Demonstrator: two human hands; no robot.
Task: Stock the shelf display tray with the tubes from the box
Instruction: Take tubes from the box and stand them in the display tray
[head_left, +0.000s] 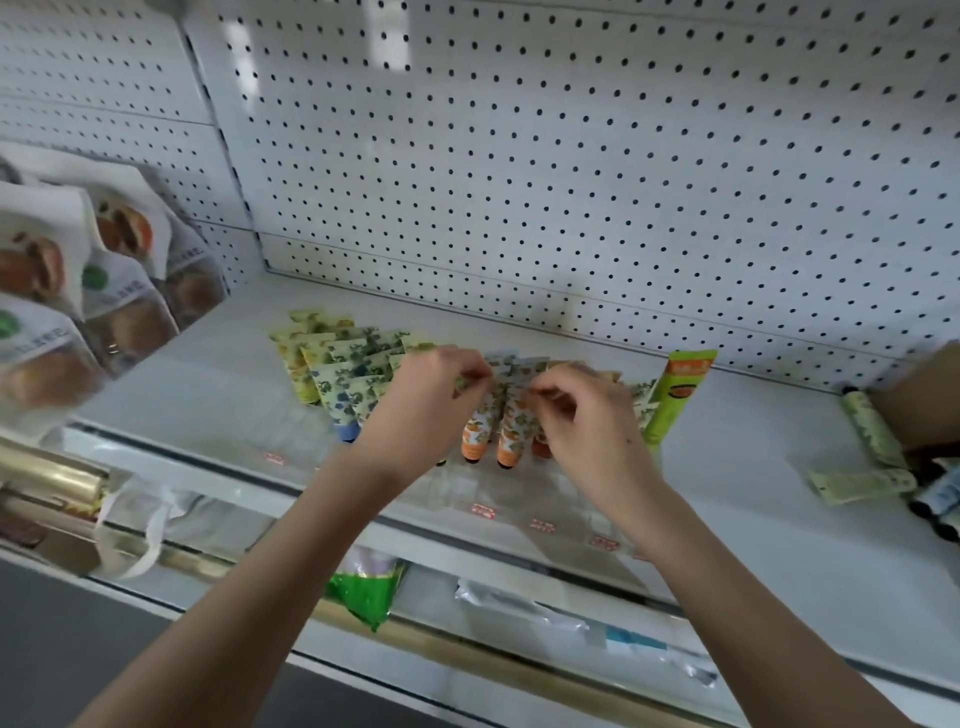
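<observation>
The box (922, 402) is cut off at right; left hand (423, 400) and right hand (584, 415) cover some tubes (475, 439).

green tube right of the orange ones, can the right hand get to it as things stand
Probably yes: the green tube leans just right of the right hand, its top uncovered, though that hand is pinching an orange tube.

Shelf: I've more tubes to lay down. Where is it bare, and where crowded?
Bare: the shelf between the snack bags and the blue-flowered tubes; also between the tall green tube and the loose tubes beside the box. Crowded: the middle, where left hand and right hand pinch the orange tubes.
</observation>
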